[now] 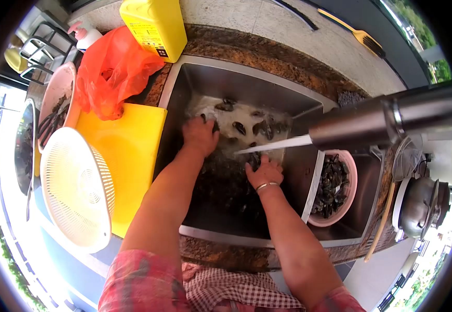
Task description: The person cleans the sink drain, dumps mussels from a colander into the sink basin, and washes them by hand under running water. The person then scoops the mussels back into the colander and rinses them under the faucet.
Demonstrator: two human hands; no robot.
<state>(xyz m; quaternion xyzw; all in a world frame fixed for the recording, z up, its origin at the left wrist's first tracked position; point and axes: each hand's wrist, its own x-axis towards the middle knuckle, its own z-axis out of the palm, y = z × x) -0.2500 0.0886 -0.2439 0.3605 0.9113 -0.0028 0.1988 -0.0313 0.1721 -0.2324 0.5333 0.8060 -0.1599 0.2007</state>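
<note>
Dips left hand (pixel 200 137) into the sink (pixel 298 190), with fingers bent by mussels (pixel 239 128) there; cannot tell whether holding any. Lays right hand (pixel 266 172) near the water stream (pixel 288 143), with fingers spread. Has more mussels in the bowl (pixel 353 182).

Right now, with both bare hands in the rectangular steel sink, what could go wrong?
The dark, oval shells might nick the bare left hand or bare right hand. The white stream from the dark cylindrical metal tap could splash over the rim of the rectangular steel sink.
</note>
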